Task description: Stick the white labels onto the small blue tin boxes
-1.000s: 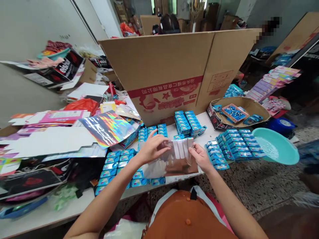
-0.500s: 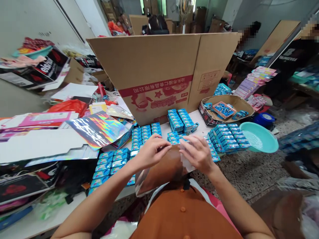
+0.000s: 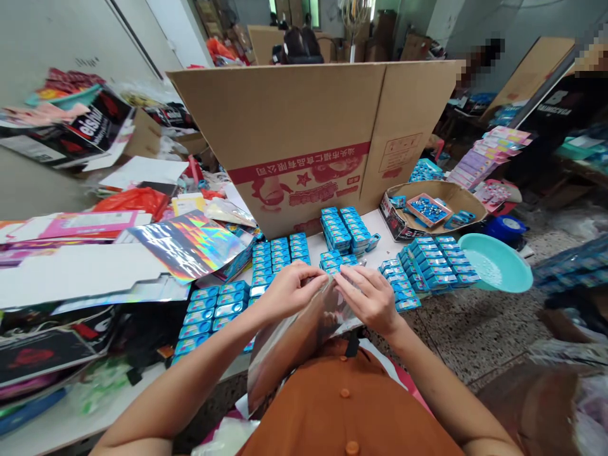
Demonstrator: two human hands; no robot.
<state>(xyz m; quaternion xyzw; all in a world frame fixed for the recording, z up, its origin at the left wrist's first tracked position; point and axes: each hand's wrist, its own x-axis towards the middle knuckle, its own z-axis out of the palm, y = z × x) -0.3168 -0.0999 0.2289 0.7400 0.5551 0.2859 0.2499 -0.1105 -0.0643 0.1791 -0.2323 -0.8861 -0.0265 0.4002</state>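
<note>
A clear plastic bag [image 3: 285, 351] hangs in front of my body, its top edge between my two hands. My left hand [image 3: 295, 289] pinches that edge with thumb and fingers. Close beside it, my right hand [image 3: 369, 297] is also closed on the edge, its fingertips almost meeting those of the left. Just beyond my hands, small blue boxes [image 3: 339, 258] stand in rows on the white table, partly hidden by my fingers. More blue boxes [image 3: 199, 313] lie in rows left of my left hand, and stacked blue boxes [image 3: 434, 263] stand to the right.
A tall cardboard panel [image 3: 294, 120] stands behind the boxes. At the right are a cut-down carton [image 3: 399, 227] with small blue pieces and a turquoise basin [image 3: 515, 269]. Shiny holographic sheets [image 3: 187, 244] and white card [image 3: 80, 272] pile up at the left. A person in black [image 3: 555, 120] is at far right.
My right hand has moved left, close to my left hand. The plastic bag, stretched wider between them before, now hangs lower and further left.
</note>
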